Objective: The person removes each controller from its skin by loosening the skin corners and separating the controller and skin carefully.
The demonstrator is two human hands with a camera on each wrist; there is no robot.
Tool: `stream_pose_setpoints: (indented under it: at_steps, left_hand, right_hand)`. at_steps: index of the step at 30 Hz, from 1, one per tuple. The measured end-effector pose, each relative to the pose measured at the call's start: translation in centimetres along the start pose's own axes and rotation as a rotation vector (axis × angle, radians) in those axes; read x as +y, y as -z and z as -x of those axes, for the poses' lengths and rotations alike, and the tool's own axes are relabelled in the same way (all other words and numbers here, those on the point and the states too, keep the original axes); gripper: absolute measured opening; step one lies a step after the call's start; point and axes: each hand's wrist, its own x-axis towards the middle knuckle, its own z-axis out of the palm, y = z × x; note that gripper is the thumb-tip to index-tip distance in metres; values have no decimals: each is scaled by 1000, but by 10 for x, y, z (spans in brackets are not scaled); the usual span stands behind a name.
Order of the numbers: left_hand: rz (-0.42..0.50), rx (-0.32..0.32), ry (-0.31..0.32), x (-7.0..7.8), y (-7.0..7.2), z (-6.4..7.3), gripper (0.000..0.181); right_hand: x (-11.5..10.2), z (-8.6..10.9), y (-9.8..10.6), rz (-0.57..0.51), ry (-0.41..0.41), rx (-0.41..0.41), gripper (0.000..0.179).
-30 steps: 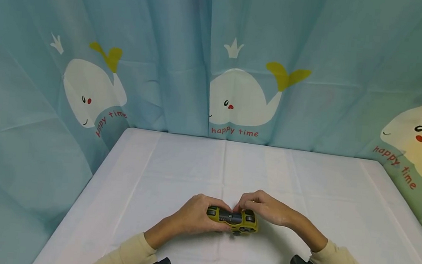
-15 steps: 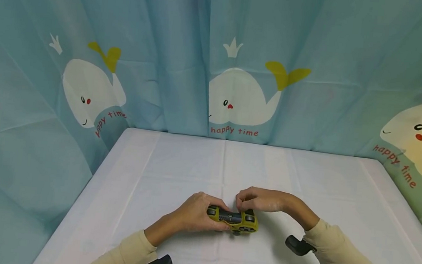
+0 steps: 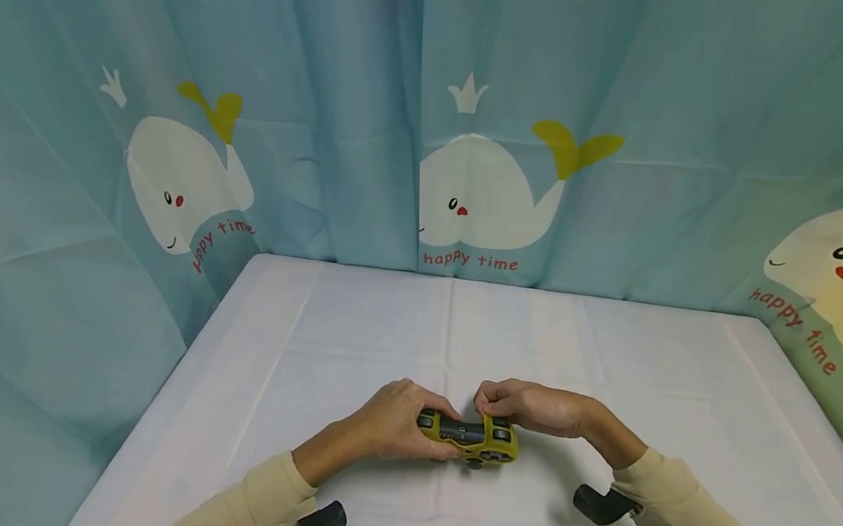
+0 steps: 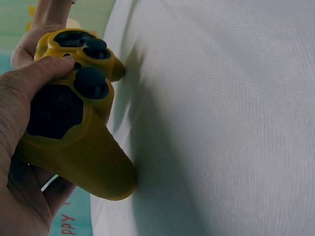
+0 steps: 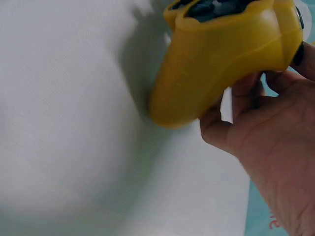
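Note:
A yellow game controller (image 3: 479, 450) with black buttons and thumbsticks is at the near middle of the table, its shoulder-button edge turned up and its face towards the person. My left hand (image 3: 394, 424) grips its left side; in the left wrist view the thumb lies across the face of the controller (image 4: 93, 152). My right hand (image 3: 533, 406) is at the far side of its right end, fingers curled. In the right wrist view, the thumb touches the shoulder edge of the controller (image 5: 216, 64), with the curled fingers partly hidden behind it.
A white cloth covers the table (image 3: 357, 316). Blue-green curtains (image 3: 343, 122) with printed whales stand at its back and sides. A black device (image 3: 603, 506) sits at the right wrist, another black device (image 3: 323, 522) at the left.
My right hand shifted left and slightly away along the controller's far edge, then came slightly back towards it. The left hand and controller have barely moved.

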Motion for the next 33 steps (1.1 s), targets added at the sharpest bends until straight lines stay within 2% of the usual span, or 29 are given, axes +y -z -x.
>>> stream_pose_setpoints:
  at_steps: [4,10,15,20,26,33]
  left_hand:
    - [-18,-10,-7,1,1,-2,33]
    - [-19,-14,-6,2,2,-2,31]
    - [-57,2,-16,2,1,-2,30]
    - [-65,17,-8,2,0,-1,30]
    - [-62,29,-24,0,-4,-2,31]
    - [-31,41,-7,0,-3,0,30]
  right_hand:
    - [7,3,-2,-104,56,0,20]
    - [16,8,-6,-201,145,29,19]
    - [23,14,-8,-242,226,58,16]
    - [28,20,-9,-248,261,70,17]
    - [34,33,-8,-211,249,96,17]
    - [34,41,-12,-125,197,144,21]
